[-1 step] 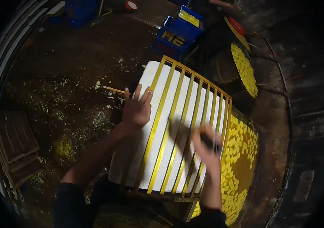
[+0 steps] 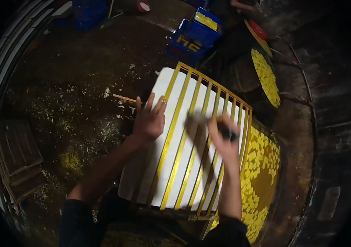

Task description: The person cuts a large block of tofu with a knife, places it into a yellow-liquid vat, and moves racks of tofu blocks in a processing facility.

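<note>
A large white slab, which looks like tofu point(image 2: 152, 158), lies under a yellow slatted frame point(image 2: 174, 154). Its long bars run from near to far across the slab. My left hand point(image 2: 148, 122) rests with fingers spread on the slab's left side, fingertips by the outermost bar. Over the right half of the slab, my right hand point(image 2: 224, 133) is closed around what looks like a dark-handled knife point(image 2: 232, 134). Motion blurs its front end, and a dark shadow falls across the bars. Small yellow blocks point(image 2: 249, 185) lie on a surface to the right, lower than the slab.
Blue crates point(image 2: 202, 35) stand at the far side, the top one holding yellow pieces. A round tray of yellow blocks point(image 2: 265, 78) is at far right, near another person's hand point(image 2: 243, 5). Stacked wooden boards point(image 2: 19, 144) sit left. White and yellow scraps litter the wet floor.
My right hand and the knife have shifted very slightly over the slab. The left hand keeps its place, and the whole view has moved a little.
</note>
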### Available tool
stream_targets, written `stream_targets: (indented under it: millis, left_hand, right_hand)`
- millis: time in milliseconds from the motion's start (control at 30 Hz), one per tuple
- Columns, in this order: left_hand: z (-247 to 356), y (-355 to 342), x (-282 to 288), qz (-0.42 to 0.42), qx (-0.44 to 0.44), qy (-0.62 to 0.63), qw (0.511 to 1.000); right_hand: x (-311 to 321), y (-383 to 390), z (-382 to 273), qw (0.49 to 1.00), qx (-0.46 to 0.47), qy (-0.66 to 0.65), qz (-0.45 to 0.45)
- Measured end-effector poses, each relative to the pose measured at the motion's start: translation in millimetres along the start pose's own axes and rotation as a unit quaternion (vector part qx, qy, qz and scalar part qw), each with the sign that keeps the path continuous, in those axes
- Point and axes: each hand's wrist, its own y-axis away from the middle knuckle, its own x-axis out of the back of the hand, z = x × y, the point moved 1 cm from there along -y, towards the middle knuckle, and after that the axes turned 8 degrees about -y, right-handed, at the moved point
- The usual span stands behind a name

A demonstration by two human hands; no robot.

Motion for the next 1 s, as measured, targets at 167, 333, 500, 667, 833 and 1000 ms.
stream_targets:
  millis: [167, 333, 500, 667, 833, 1000]
  left_hand:
    - [17, -7, 4, -0.033, -0.003, 0.0, 0.999]
    - [5, -5, 6, -0.084, 0.009, -0.022, 0.996]
    - [11, -11, 8, -0.078, -0.005, 0.002, 0.997]
    - [7, -11, 11, -0.073, 0.002, 0.017, 0.997]
    - [9, -10, 18, -0.066, 0.0, 0.038, 0.997]
    - [15, -12, 18, -0.079, -0.012, 0.033, 0.996]
  right_hand:
    - [-14, -165, 35, 0.967, 0.118, 0.2, 0.106]
    - [-26, -89, 60, 0.992, -0.051, 0.102, -0.056]
    - [-34, 158, 5, 0.913, -0.364, -0.128, -0.134]
    - [-33, 64, -39, 0.995, -0.072, -0.054, -0.039]
    - [-56, -172, 28, 0.973, 0.171, 0.14, 0.064]
    - [-49, -169, 60, 0.974, 0.08, 0.208, 0.04]
